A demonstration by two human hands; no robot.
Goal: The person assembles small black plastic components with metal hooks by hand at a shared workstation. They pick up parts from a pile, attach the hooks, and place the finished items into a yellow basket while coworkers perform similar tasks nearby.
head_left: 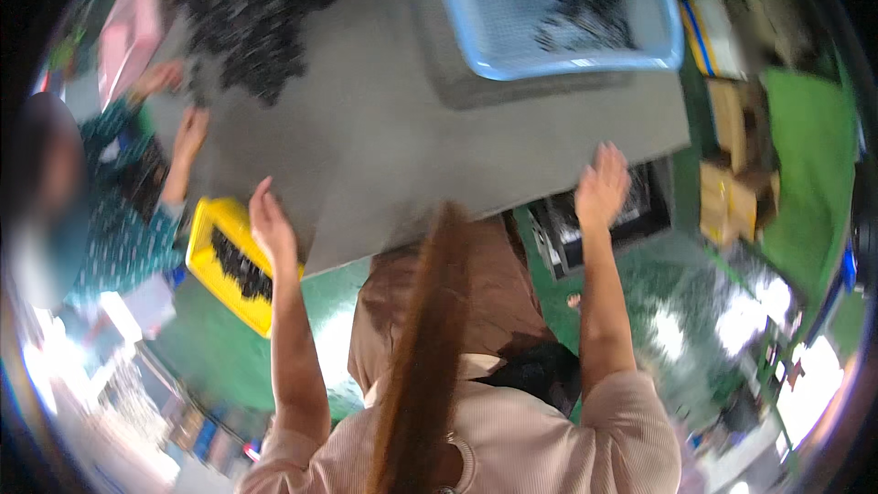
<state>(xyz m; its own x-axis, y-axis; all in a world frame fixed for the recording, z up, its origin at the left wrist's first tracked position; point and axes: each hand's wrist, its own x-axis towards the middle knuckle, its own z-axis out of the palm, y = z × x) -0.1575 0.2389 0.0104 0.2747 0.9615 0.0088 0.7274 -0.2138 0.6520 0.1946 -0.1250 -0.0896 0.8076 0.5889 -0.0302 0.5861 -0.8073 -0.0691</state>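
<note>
My left hand (272, 227) is held at the table's near left edge, fingers stretched out and nothing in it. Right beside it is a yellow bin (203, 258) with small black parts (240, 265) inside. At the near right edge of the grey table (384, 128), my right hand (604, 190) also has its fingers extended and holds nothing. A black crate (654, 218) shows below and behind that hand. Motion blurs the picture, so whether either hand touches the table is unclear.
A large heap of black parts (261, 9) covers the far left of the table. At the far right sits a blue basket (485, 18) with more black pieces. A co-worker's hand (190, 133) is at the left edge. Cardboard boxes (732, 201) stand off to the right.
</note>
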